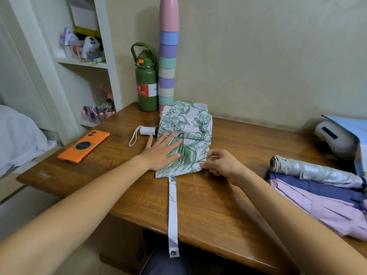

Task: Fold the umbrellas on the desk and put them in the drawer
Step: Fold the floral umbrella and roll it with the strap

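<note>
Head view. Floral umbrella (pixel 185 135) lies mid-table (pixel 198 205), collapsed but canopy loose and spread flat; white handle (pixel 147 131) sticks out on its left side. Its closure strap (pixel 173 215) trails from the canopy's near edge over the table's front edge, unfastened.

Left hand (pixel 160 153) flat on the canopy, fingers straight, pressing the fabric down. Right hand (pixel 220 165) pinches the canopy's right edge between thumb and fingers.

To the right of the floral umbrella: silver umbrella (pixel 315 171) rolled tight, blue umbrella (pixel 317 188) and pink umbrella (pixel 327 211) looser. An orange phone (pixel 84 145) lies to its left.

Progress: early. Floral one mid-fold, not rolled or strapped. No drawer visible; nothing stowed as far as shown.
</note>
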Motion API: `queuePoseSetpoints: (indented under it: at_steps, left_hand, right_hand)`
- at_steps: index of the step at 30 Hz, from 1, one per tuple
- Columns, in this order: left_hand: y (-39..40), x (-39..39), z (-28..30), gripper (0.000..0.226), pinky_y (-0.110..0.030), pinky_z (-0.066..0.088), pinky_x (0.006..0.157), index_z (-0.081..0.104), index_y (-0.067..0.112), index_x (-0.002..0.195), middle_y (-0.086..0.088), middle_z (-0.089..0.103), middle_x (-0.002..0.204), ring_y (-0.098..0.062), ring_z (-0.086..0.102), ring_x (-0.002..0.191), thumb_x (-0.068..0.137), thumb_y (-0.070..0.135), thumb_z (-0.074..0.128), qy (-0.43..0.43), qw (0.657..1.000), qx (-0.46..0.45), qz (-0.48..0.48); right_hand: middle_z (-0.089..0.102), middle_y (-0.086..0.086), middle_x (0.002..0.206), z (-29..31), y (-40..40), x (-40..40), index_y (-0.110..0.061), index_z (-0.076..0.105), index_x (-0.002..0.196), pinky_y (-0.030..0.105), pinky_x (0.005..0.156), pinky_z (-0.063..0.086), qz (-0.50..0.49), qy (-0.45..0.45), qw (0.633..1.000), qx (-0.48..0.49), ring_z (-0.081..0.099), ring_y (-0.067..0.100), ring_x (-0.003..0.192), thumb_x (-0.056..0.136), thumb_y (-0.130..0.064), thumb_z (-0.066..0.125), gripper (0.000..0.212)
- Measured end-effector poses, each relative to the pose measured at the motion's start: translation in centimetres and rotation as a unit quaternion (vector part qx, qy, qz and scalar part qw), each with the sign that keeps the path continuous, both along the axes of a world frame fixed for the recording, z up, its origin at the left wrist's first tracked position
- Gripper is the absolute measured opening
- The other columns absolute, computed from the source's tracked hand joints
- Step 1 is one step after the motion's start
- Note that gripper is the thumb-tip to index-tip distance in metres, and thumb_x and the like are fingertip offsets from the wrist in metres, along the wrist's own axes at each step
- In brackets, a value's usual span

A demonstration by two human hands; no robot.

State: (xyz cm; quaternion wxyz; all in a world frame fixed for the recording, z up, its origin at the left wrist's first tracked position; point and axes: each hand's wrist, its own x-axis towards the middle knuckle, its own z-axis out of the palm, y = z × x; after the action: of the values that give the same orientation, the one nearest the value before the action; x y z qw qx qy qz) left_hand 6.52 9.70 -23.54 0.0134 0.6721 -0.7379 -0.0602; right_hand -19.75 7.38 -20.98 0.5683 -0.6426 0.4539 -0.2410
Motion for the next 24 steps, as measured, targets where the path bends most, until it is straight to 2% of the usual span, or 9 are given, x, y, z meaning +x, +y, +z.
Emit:
queuePoseSetpoints:
  at_steps: [3,8,10,12,14,17,19,22,24]
  left_hand:
    - [-0.3,0.6,0.1,0.07,-0.059,-0.016,0.122,-0.01,0.045,0.16,0.015,-0.031,0.164,-0.012,-0.03,0.152,0.1,0.072,0.014,-0.031,0.999,-0.007,-0.01]
    - [-0.4,1.3,0.7,0.07,-0.057,-0.018,0.122,-0.011,0.044,0.16,0.015,-0.029,0.165,-0.01,-0.03,0.151,0.101,0.07,0.017,-0.044,0.999,0.016,-0.014]
    - [-0.3,1.0,0.9,0.066,-0.055,-0.015,0.123,-0.001,0.041,0.163,0.01,-0.021,0.168,-0.011,-0.026,0.153,0.105,0.062,0.024,-0.034,0.999,-0.004,-0.023]
    - [0.4,0.0,1.2,0.06,-0.048,-0.006,0.126,0.02,0.034,0.162,0.004,0.004,0.172,-0.014,-0.007,0.158,0.107,0.053,0.033,-0.009,0.992,-0.109,-0.061]
    - [1.9,-1.6,1.8,0.06,-0.036,0.004,0.124,0.035,0.028,0.158,0.003,0.028,0.167,-0.013,0.013,0.156,0.104,0.055,0.037,0.049,0.975,-0.184,-0.115]
    - [4.4,-4.5,2.2,0.09,-0.027,-0.001,0.123,0.012,0.026,0.164,0.014,0.007,0.169,-0.004,0.0,0.156,0.095,0.073,0.044,0.062,0.977,-0.124,-0.162]
    - [4.8,-5.6,1.4,0.099,-0.024,-0.004,0.123,-0.003,0.023,0.165,0.014,-0.004,0.168,-0.004,-0.006,0.155,0.095,0.07,0.049,0.032,0.984,-0.104,-0.142]
    - [4.1,-5.8,1.2,0.068,-0.021,0.008,0.122,0.011,0.018,0.165,0.001,0.015,0.171,-0.011,0.013,0.157,0.109,0.038,0.044,0.121,0.981,-0.126,-0.086]
    - [3.8,-5.6,1.7,0.055,-0.017,0.012,0.119,0.023,0.017,0.163,0.002,0.025,0.168,-0.01,0.02,0.155,0.111,0.029,0.04,0.192,0.972,-0.122,-0.064]
  right_hand:
    - [0.058,0.005,0.071,-0.2,-0.2,-0.5,-0.009,0.057,0.093,0.02,0.044,0.041,0.015,0.046,0.998,-0.041,0.05,0.01,0.047,0.087,-0.003,0.079,0.024]
    - [0.068,0.0,0.093,0.1,-0.9,-0.3,-0.018,0.063,0.1,0.036,0.078,0.055,0.01,0.172,0.965,-0.199,0.063,0.018,0.082,0.084,-0.022,0.083,0.026]
    - [0.069,0.002,0.097,0.1,-0.6,-0.1,-0.018,0.061,0.106,0.031,0.066,0.054,-0.011,0.175,0.964,-0.2,0.063,0.018,0.077,0.087,-0.019,0.079,0.026]
    - [0.071,0.007,0.093,-0.1,-0.3,-0.1,-0.016,0.058,0.106,0.024,0.048,0.046,-0.024,0.135,0.978,-0.157,0.059,0.016,0.058,0.089,-0.014,0.074,0.024]
    - [0.069,0.007,0.079,-0.1,-0.2,-0.2,-0.013,0.058,0.103,0.022,0.043,0.041,-0.024,0.09,0.986,-0.137,0.052,0.015,0.046,0.089,-0.009,0.072,0.02]
    - [0.062,0.005,0.071,0.0,-0.1,0.0,-0.008,0.059,0.103,0.022,0.042,0.038,-0.049,-0.018,0.992,-0.113,0.047,0.015,0.045,0.092,-0.005,0.071,0.017]
    - [0.059,0.005,0.072,0.2,0.0,0.3,-0.004,0.06,0.109,0.025,0.044,0.039,-0.065,-0.084,0.989,-0.102,0.046,0.016,0.047,0.094,-0.007,0.069,0.018]
    - [0.064,0.007,0.081,0.4,0.3,0.7,-0.004,0.06,0.114,0.025,0.049,0.041,-0.066,-0.129,0.981,-0.132,0.05,0.017,0.051,0.1,-0.004,0.059,0.014]
    - [0.069,0.003,0.093,0.1,0.3,0.7,-0.011,0.058,0.113,0.024,0.051,0.045,-0.071,-0.126,0.976,-0.165,0.054,0.018,0.053,0.1,0.0,0.055,0.017]
